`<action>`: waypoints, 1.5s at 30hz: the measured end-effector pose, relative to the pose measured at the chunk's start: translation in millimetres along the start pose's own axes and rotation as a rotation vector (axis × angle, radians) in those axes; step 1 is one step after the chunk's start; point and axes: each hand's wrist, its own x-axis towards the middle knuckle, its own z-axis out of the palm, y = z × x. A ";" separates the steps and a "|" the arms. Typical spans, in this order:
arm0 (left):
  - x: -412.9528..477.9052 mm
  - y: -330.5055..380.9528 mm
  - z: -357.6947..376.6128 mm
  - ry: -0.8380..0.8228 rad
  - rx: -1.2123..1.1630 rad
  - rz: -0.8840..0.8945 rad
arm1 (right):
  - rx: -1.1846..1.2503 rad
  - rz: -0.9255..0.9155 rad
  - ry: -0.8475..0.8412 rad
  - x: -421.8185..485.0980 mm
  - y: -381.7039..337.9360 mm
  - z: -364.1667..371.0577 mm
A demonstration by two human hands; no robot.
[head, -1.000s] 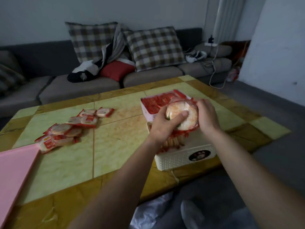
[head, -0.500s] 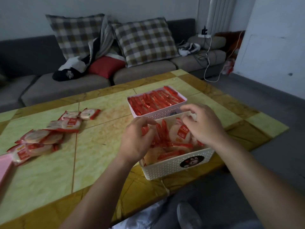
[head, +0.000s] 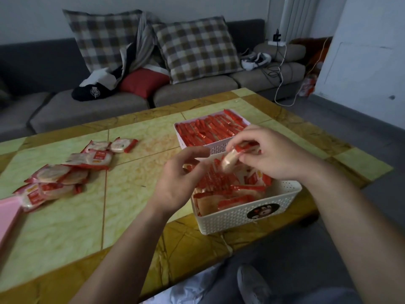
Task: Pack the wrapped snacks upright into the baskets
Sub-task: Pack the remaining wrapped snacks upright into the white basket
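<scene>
A cream basket at the table's near edge holds several red-and-clear wrapped snacks, some upright, some leaning. Behind it a white basket is packed with upright red snacks. My right hand pinches one wrapped snack above the cream basket's far side. My left hand hovers at the basket's left rim, fingers loosely curled; whether it holds a wrapper edge is unclear. A loose pile of wrapped snacks lies on the table at the left.
The yellow tiled table has a pink flat object at its left edge. A grey sofa with checked cushions stands behind. My shoe and the floor show below the table's near edge.
A second ago both hands held a stack of snacks above the basket. The stack has gone down into the cream basket, and my right hand has since lifted one snack.
</scene>
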 end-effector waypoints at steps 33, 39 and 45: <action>-17.5 0.9 -21.8 0.107 -0.021 -0.179 | -0.396 0.119 -0.248 3.8 9.7 55.9; -16.4 3.3 -10.7 -0.005 0.463 -0.098 | -0.216 0.224 -0.127 3.8 24.2 41.3; -12.8 20.9 7.9 -0.063 0.851 -0.101 | -0.073 0.198 -0.109 7.7 32.9 39.1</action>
